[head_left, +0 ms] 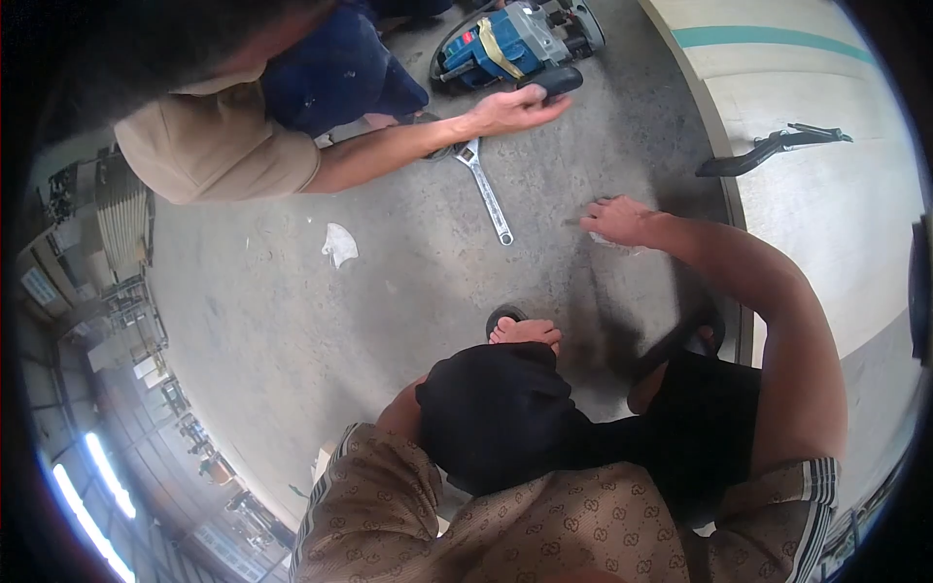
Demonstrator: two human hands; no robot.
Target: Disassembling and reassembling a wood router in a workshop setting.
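Observation:
My right hand (619, 222) reaches down to the grey concrete floor, its fingers bent and closed together. A whitish, crumpled scrap (614, 243), perhaps thin plastic or paper, shows from under the palm. My left hand is hidden behind my bent, black-clad knee; only a bit of that arm shows. Left of my right hand lies a silver adjustable wrench (489, 199), jaws toward the far side. Beyond it a blue power tool (501, 47), router-like, with a yellowish strip around its body, rests on its side. Another person's hand (510, 112) is at a black, rounded part (554, 82) beside the tool.
The co-worker in a tan shirt (209, 141) crouches at the far left. A crumpled white scrap (339, 245) lies on the floor. On my right stands a pale board surface (826, 223) with a green stripe and a black, lever-like tool (773, 151). Shelving lines the left.

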